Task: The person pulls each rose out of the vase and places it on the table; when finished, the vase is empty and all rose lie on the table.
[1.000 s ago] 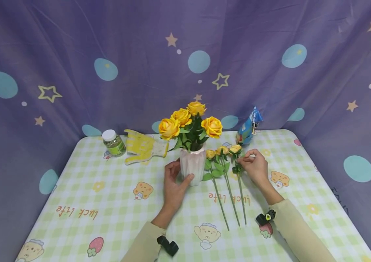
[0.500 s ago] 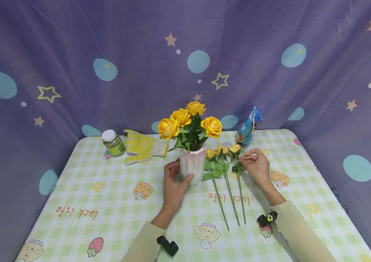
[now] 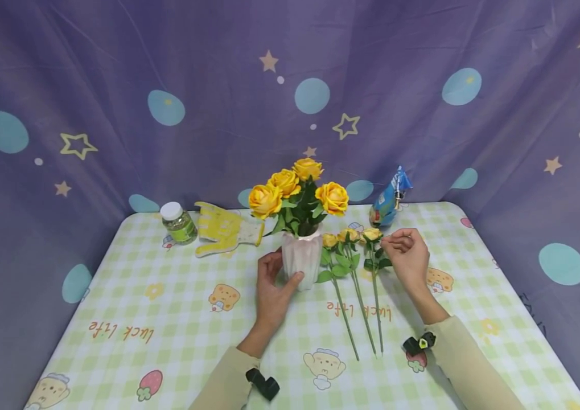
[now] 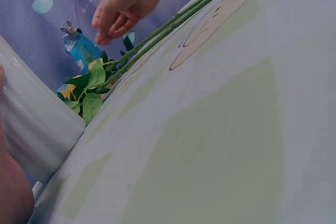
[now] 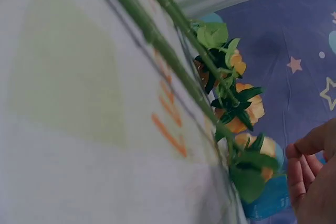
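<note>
My left hand grips the lower side of a pale pink-white ribbed vase, thumb across its front. Yellow roses with dark green leaves stand in it. Right of the vase, three yellow roses lie side by side on the table: a left one, a middle one and a right one, stems toward me. My right hand hovers by the right rose's head, fingers loosely bent. In the right wrist view, its fingertips are beside a green leaf, with nothing seen between them.
A glass jar with a white lid and a yellow-white work glove sit at the back left. Behind the loose roses stands a clipped blue bag. A checked cloth covers the table, and a purple curtain hangs behind.
My right hand has drawn slightly up and right, away from the right rose's leaves, which now spread out to the right. The left hand and vase stay in place.
</note>
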Demonstrator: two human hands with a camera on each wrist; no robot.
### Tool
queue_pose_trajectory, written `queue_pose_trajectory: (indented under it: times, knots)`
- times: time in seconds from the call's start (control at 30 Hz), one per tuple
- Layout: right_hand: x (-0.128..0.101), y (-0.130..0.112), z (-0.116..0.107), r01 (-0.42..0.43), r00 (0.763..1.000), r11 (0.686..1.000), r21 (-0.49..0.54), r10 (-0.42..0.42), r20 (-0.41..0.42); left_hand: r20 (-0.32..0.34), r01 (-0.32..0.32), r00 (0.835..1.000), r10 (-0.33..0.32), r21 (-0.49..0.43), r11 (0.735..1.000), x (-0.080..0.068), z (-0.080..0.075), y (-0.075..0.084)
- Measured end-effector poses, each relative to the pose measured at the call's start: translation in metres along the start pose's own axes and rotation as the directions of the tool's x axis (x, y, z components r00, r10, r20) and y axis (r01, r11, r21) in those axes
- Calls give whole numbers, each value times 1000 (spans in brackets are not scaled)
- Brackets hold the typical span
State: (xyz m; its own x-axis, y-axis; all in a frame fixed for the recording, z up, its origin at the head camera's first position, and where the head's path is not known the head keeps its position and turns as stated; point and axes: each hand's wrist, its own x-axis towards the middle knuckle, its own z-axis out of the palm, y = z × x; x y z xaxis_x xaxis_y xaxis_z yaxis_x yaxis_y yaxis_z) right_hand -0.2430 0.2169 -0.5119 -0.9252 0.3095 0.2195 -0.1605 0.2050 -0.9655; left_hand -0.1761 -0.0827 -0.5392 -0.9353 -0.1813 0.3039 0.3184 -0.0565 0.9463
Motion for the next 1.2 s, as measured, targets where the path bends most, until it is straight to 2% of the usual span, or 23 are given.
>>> queue_pose_trajectory:
  times: [0.17,0.3,0.67,0.8,0.97,1.2]
  knots:
    - [-7,-21,1,90,996,994,60,-89,-26,2,-5,1000,5,2,1000,1,0,0]
    - [-14,-35,2,117,993,989,87,-115,-27,-1,-2,1000,2,-2,1000,1,0,-1]
    - [-19,-44,3,216,976,965,150,-210,-57,0,1,1000,-1,17,1000,0,0,-1]
    - [-23,-52,6,299,954,939,168,-291,-71,3,-6,1000,6,14,1000,0,0,-1]
    - [-28,-64,12,394,919,889,236,-382,-95,1,-14,1000,14,10,1000,0,0,-2]
    - [-36,-85,20,463,885,814,350,-448,-128,2,-12,1000,12,7,1000,0,0,-2]
